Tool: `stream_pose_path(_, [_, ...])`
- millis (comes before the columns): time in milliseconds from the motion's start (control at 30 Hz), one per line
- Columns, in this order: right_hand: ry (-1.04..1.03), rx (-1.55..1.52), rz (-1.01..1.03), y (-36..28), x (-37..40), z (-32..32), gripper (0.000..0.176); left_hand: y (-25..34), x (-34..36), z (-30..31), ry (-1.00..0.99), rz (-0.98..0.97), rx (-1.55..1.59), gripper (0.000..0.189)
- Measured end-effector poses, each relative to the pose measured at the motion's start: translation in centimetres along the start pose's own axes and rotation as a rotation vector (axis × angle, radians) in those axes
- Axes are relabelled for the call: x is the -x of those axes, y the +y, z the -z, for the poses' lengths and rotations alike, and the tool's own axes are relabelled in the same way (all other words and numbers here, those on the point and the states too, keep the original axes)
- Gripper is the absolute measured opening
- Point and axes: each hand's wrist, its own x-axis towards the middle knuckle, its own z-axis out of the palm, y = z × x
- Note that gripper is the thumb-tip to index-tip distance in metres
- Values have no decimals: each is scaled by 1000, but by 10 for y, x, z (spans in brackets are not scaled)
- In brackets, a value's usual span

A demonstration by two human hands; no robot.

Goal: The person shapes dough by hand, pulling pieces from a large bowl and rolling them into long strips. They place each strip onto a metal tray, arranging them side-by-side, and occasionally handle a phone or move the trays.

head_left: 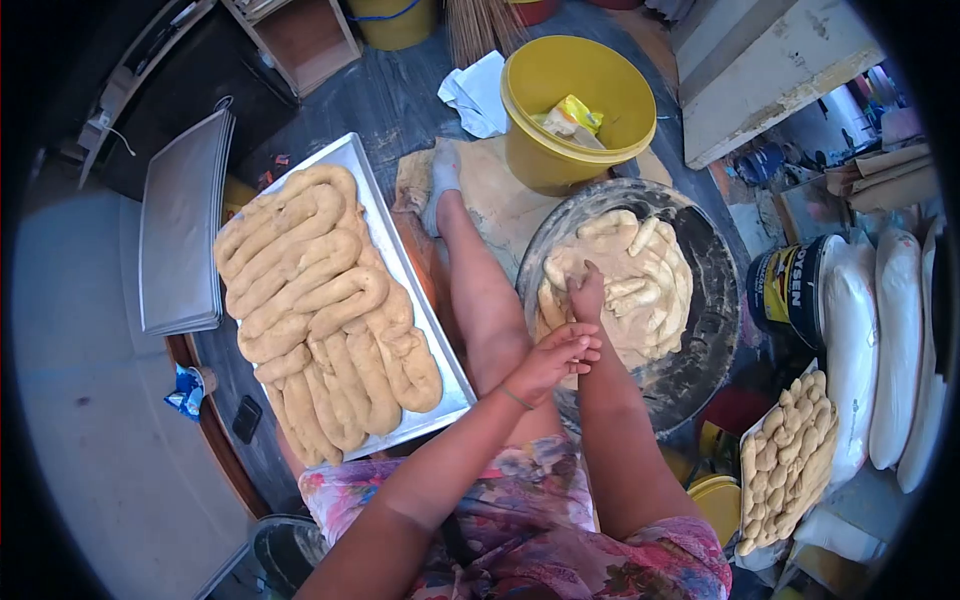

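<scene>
A wide black basin [715, 240] holds a mass of pale floury dough [660, 290], some of it in thick strips and folds. My right hand [588, 292] is over the dough at the basin's left-middle part; its fingers are small in view and partly hidden, so its grip cannot be made out. My left hand [562, 356], a thin band on its wrist, lies across my right forearm near the wrist. Its fingers are loosely bent and a little apart, with nothing seen in them. Left of my leg, a metal tray [440, 375] carries long looped dough ropes [320, 290] laid side by side.
A yellow bucket [580, 175] with a packet inside stands behind the basin. Stacked metal trays [185, 220] lean at the left, near a phone [246, 419]. At the right are a dark paint bucket [790, 285], filled white bags [895, 345] and a tray of small dough pieces [790, 465].
</scene>
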Motion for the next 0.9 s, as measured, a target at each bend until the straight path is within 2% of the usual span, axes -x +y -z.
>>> stream_pose_path(67, [157,353,119,0,5,-24,38,2,1,-1,4,4,2,31])
stream_pose_path(100, [170,403,217,-13,17,-27,34,0,-1,0,10,8,-4,31])
stream_pose_path(200, [-229,498,257,-12,38,-14,37,-5,-3,2,30,-6,-17,30])
stream_pose_path(267, [-238,451,389,6,61,3,39,-7,-2,6,28,-35,-12,30])
stream_pose_path(333, [-269,239,323,18,74,16,41,-11,0,10,16,-71,14,29])
stream_pose_path(400, [-309,-137,44,25,82,25,42,-14,4,13,46,-93,-11,29])
stream_pose_path(500, [-275,-239,-179,69,91,10,41,-17,9,17,90,-116,-92,31])
stream_pose_path(600, [-105,-850,-196,34,113,64,41,-30,0,29,112,-200,-340,40])
stream_pose_path(667, [-62,-950,-109,29,119,100,26,-40,3,20,142,-316,-629,49])
stream_pose_path(733, [175,-1165,-100,-46,141,155,28,-47,15,-1,194,-463,-1000,61])
stream_pose_path(800, [78,-1123,-80,-92,158,203,22,-46,37,-35,105,-563,-1069,71])
stream_pose_path(900, [-42,-1166,188,-98,164,222,25,-70,29,-55,-166,-678,-913,63])
